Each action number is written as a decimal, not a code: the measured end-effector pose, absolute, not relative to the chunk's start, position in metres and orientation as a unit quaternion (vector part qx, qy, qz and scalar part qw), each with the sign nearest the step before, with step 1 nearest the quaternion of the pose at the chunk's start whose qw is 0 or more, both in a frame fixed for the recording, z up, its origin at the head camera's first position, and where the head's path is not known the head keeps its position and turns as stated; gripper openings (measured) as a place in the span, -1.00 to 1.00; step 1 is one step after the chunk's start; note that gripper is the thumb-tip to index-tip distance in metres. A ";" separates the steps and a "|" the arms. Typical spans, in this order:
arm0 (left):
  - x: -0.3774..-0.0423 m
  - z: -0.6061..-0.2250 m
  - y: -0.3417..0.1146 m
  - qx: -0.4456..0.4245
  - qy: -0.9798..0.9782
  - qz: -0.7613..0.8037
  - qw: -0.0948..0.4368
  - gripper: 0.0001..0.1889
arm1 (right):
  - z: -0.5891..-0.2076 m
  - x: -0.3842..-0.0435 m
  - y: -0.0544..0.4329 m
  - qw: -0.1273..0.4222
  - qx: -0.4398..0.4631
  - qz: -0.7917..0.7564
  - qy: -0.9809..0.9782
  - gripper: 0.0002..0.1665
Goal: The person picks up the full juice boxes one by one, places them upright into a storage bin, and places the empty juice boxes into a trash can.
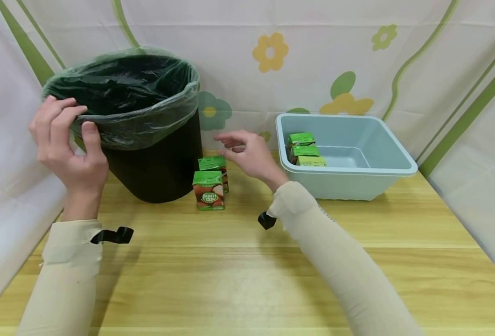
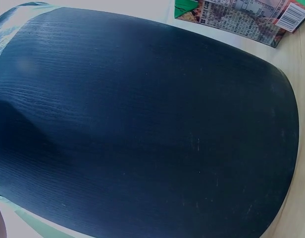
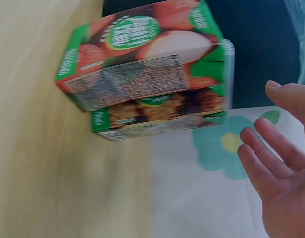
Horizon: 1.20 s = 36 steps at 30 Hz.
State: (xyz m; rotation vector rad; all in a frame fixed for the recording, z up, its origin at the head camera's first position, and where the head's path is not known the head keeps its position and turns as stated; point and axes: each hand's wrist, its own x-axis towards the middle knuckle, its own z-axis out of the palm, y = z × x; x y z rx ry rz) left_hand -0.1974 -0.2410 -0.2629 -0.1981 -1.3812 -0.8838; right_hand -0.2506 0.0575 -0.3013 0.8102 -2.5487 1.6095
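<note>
My left hand point(image 1: 68, 144) holds the near left rim of a black trash bin point(image 1: 156, 163), fingers bent over the edge and thumb against the outside of its clear liner bag point(image 1: 129, 128). That bin fills most of the left wrist view. My right hand point(image 1: 249, 156) is raised with nothing in it, just right of two small drink cartons. The front carton point(image 1: 209, 191) has a green top and red fruit pictures. Behind it, partly hidden, stands the second carton point(image 1: 213, 162). In the right wrist view the fingers point(image 3: 264, 156) are spread apart from both cartons.
A pale blue plastic basin point(image 1: 348, 182) stands at the right, with several green-topped cartons point(image 1: 306, 150) along its left side. The wooden table point(image 1: 230, 280) meets a white flower-patterned cloth point(image 1: 239, 56) behind the bin and basin.
</note>
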 end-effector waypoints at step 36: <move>-0.197 -0.262 -0.240 -0.088 -0.616 -0.392 0.678 -0.50 | -0.323 -0.267 0.058 -0.124 0.236 0.503 -0.822 -0.62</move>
